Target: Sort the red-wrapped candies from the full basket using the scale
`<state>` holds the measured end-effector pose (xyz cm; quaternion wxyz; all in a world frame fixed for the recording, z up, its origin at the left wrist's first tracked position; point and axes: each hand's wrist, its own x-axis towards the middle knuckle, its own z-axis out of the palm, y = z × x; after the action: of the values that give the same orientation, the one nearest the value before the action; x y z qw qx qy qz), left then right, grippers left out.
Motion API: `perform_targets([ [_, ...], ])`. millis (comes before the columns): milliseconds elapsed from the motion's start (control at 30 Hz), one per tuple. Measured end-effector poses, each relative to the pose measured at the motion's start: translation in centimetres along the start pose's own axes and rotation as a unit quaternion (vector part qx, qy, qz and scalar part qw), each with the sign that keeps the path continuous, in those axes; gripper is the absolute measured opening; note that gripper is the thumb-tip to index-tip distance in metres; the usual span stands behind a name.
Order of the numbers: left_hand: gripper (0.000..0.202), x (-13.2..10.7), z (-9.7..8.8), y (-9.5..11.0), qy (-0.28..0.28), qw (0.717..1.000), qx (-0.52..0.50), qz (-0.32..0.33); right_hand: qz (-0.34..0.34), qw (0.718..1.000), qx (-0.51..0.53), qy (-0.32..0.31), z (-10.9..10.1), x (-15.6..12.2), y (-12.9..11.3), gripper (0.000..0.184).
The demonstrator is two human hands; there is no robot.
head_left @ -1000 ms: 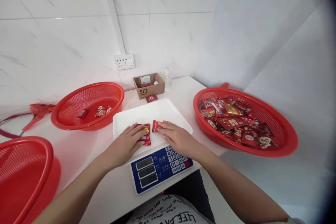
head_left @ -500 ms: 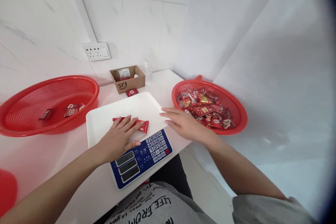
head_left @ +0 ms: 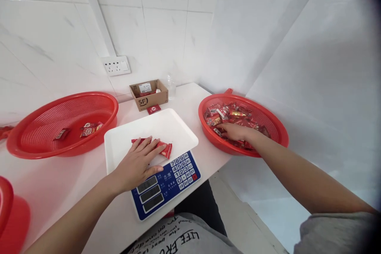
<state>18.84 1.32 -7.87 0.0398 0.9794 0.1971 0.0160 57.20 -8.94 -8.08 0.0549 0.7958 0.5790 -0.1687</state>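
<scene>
My left hand [head_left: 137, 165] lies flat with fingers spread over red wrapped snack packets [head_left: 167, 150] on the white pan [head_left: 169, 125] of a digital scale [head_left: 165, 184]. The packets stick out beyond the fingers on both sides; their middle is hidden. At the right, my right hand [head_left: 236, 131] reaches into a red plastic basket [head_left: 279, 137] among many small red packets [head_left: 238, 114]. Its fingers are apart and touch the packets at the near left of the pile, with the tips partly hidden. No packet shows in its grasp.
Another red basket [head_left: 38, 147] with a few packets [head_left: 88, 130] stands at the left. A cardboard box [head_left: 157, 99], a red packet [head_left: 154, 109] and a clear bottle [head_left: 170, 86] are behind the scale. Part of a red container [head_left: 12, 222] shows at the lower left. White walls [head_left: 166, 35] enclose the table.
My right hand has moved from the pan's right edge into the right basket. My left hand stays on the packets. The view has shifted slightly.
</scene>
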Motion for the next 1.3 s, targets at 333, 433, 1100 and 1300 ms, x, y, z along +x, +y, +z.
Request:
perform_targets([
  [333,0.060,-0.1,0.3,-0.2,0.017,1.000,0.004,0.004,0.059,0.996,-0.067,0.027,0.4,1.4,-0.3,0.061],
  [433,0.059,0.0,0.3,-0.2,0.021,1.000,0.009,0.002,0.050,0.996,-0.065,0.037,0.2,1.0,-0.6,0.060],
  [1100,0.060,0.0,-0.2,0.2,0.003,1.000,0.003,-0.004,-0.004,0.985,0.063,0.160,-0.7,0.7,-0.4,0.028],
  [1300,0.061,-0.1,0.0,0.2,0.006,1.000,0.007,-0.005,-0.011,0.967,0.142,0.211,-1.3,-0.8,-0.5,0.025],
])
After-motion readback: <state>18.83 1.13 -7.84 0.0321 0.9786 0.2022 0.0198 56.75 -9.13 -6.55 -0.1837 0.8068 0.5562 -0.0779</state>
